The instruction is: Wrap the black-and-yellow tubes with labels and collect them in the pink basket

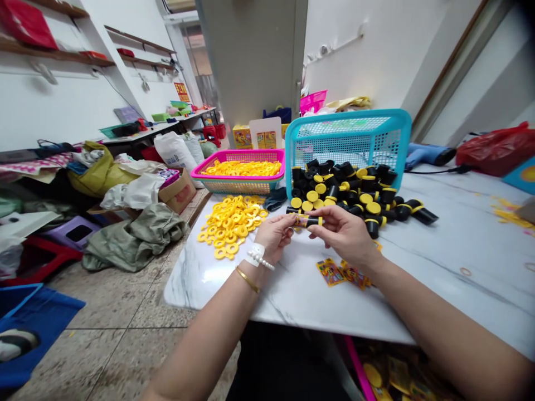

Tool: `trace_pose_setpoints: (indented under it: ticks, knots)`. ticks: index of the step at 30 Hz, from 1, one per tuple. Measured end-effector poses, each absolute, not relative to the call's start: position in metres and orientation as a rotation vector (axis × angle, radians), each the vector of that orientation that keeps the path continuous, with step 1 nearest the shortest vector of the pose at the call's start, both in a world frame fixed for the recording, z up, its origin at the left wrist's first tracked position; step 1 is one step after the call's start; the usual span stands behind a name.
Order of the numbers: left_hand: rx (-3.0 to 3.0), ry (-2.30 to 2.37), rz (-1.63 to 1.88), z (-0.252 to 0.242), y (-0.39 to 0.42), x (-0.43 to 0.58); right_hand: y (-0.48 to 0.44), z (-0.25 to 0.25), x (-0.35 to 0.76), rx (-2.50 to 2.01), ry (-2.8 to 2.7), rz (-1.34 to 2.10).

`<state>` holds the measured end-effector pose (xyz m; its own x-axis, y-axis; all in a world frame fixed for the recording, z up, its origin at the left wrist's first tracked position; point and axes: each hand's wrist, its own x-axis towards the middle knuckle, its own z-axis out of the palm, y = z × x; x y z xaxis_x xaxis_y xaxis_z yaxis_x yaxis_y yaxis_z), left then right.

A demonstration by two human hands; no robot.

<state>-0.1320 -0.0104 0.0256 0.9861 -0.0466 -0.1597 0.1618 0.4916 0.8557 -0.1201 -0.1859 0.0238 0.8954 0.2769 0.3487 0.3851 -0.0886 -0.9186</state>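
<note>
Both hands hold a small black cylinder with a yellow end (314,221) level above the table, and a colourful printed piece shows around its middle. My left hand (276,235) pinches its left end, and the fingertips of my right hand (346,234) close on its right end. Below my right hand lie several printed cards (331,272), partly covered by the wrist. Just beyond the hands, black cylinders with yellow caps (312,196) spill from a tipped blue basket (346,118). Left of my left hand spreads a pile of yellow rings (228,225).
A pink basket (198,174) full of yellow pieces stands at the back left of the marble-patterned table (188,287). To the right are a blue tool (428,155) and a red plastic bag (497,149). An open container (355,362) sits under the table's front edge.
</note>
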Motion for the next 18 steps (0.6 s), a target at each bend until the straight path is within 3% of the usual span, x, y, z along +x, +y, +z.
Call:
trace_pose_setpoints:
  ticks: [4,10,18]
  knots:
    - [1.217,0.18,0.11,0.029,-0.012,-0.134,-0.186,0.024,-0.119,-1.602,-0.482,-0.125]
    - [1.204,0.008,-0.267,0.03,-0.002,-0.133,-0.188,0.021,-0.117,-1.675,-0.66,-0.164]
    - [1.241,-0.067,-0.129,0.019,-0.007,-0.128,-0.185,0.021,-0.12,-1.868,-0.769,-0.345]
